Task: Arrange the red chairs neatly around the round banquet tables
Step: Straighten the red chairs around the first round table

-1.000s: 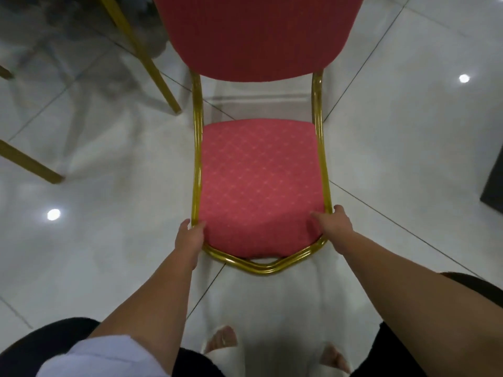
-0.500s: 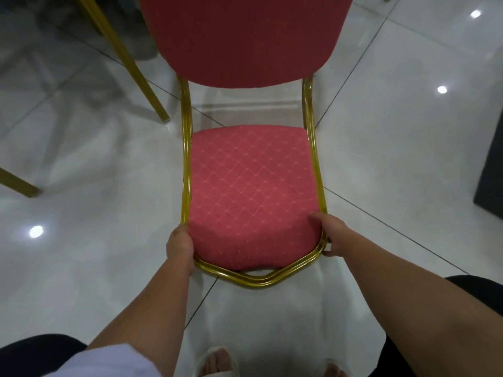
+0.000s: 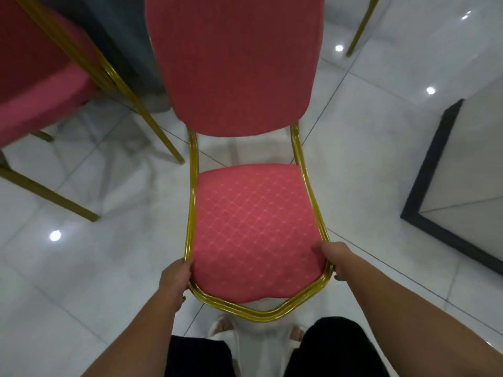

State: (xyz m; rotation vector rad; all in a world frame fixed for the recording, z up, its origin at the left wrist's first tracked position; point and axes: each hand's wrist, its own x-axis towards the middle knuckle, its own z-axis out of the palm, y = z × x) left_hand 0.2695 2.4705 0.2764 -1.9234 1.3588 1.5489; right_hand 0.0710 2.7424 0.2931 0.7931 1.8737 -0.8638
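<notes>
A red chair (image 3: 245,224) with a gold metal frame stands in front of me, its patterned seat facing me and its backrest rising at the top of the view. My left hand (image 3: 174,278) grips the frame at the seat's front left corner. My right hand (image 3: 333,258) grips the frame at the front right corner, thumb on the cushion. The chair's legs are hidden under the seat. No round table top is in view.
A second red chair (image 3: 32,85) with gold legs stands at the upper left, close beside the held chair. A grey cloth (image 3: 128,42) hangs behind them. A dark-edged panel (image 3: 435,164) lies at the right. A gold leg (image 3: 360,28) shows top right. White glossy tiles cover the floor.
The chair has come closer to me and lower in view with both hands still on its front corners. The neighbouring red chair and the dark-edged panel have come into view.
</notes>
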